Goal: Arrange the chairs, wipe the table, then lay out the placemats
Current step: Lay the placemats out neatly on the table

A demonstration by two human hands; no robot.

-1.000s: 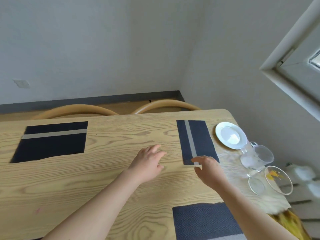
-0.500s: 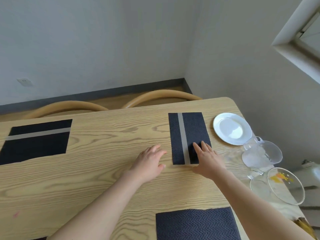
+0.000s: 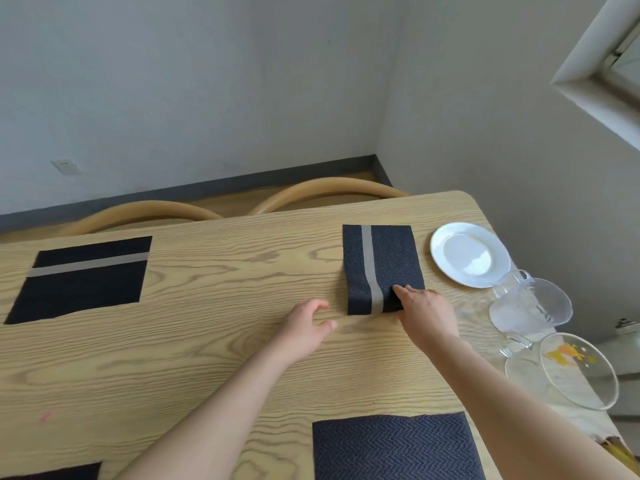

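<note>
Head view: two chairs (image 3: 325, 186) sit tucked at the table (image 3: 207, 341) far edge, so that step looks done. Wiping: cannot tell. Three placemats lie flat: far-left mat (image 3: 79, 278), near-right mat (image 3: 394, 448), near-left mat (image 3: 52, 474) just a sliver. Fourth mat (image 3: 381, 261) lies folded at far right, beside a plate (image 3: 469, 252). Right hand (image 3: 427, 313) rests straight fingers (image 3: 403, 291) on its near corner. Left hand (image 3: 308, 327) hovers beside it, fingers loosely curled, holding nothing. Remaining: unfold it, square it.

Both forearms, left hand (image 3: 309, 326) and right hand (image 3: 426, 312) are bare.
</note>
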